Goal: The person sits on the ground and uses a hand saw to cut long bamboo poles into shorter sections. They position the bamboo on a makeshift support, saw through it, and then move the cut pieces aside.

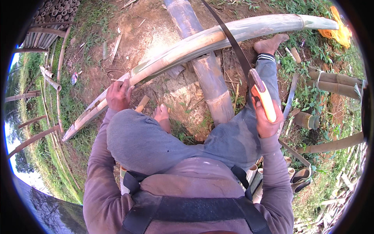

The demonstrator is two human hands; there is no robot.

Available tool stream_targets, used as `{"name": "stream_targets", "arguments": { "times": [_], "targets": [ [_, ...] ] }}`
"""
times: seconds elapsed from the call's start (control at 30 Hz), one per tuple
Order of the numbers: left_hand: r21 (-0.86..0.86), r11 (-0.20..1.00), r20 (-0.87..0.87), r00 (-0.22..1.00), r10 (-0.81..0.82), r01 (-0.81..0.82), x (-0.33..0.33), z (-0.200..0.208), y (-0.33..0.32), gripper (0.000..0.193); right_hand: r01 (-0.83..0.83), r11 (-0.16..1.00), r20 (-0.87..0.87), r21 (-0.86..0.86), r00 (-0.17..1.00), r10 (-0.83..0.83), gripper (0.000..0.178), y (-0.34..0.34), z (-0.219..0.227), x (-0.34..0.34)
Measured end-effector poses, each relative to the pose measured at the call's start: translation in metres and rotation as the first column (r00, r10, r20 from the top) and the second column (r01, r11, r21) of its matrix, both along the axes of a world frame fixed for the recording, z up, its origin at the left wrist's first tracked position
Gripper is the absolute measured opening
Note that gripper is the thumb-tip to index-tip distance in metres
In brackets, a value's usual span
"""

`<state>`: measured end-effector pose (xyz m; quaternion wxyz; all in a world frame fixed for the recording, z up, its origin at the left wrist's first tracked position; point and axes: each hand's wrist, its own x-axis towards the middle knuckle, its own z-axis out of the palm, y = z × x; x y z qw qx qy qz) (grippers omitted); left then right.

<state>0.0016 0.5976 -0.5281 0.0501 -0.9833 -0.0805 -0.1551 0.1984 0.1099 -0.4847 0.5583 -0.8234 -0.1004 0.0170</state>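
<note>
A long pale bamboo pole [269,27] lies slantwise before me, resting across a thick, dark bamboo log [213,87]. My left hand [119,95] is closed around the pole left of the log. In my right hand [268,124] is the orange-and-brown handle of a handsaw [236,46]. Its long dark blade reaches up and to the left, crossing the pole just right of the log. Whether the teeth touch the bamboo I cannot tell. Pale sawdust [156,35] covers the ground beyond the pole.
Yellow-orange netting or plastic [338,33] lies by the pole's right end. Cut bamboo sections [308,120] and tied poles [339,82] are at my right. A stack of bamboo tubes [58,13] stands far left, near a bamboo rail [61,70]. My bare feet flank the log.
</note>
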Motion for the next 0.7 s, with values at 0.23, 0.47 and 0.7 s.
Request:
{"name": "stream_targets", "arguments": {
  "times": [0.23, 0.47, 0.7],
  "targets": [
    [-0.014, 0.992, -0.134, 0.983, 0.123, -0.126, -0.048, 0.003, 0.006, 0.050, -0.021, 0.991, 0.127, 0.133, 0.992, 0.004, 0.013, 0.058, -0.015, 0.041],
    [0.056, 0.944, -0.305, 0.895, 0.326, -0.325, -0.248, -0.099, 0.071, 0.039, -0.124, 0.950, 0.164, 0.288, 0.983, 0.079, 0.040, 0.063, -0.013, 0.036],
    [-0.181, 0.982, 0.032, 0.998, 0.061, -0.054, -0.039, -0.026, -0.023, 0.067, -0.113, 0.989, 0.176, 0.099, 0.980, 0.094, 0.046, 0.061, 0.004, 0.036]
  ]
}}
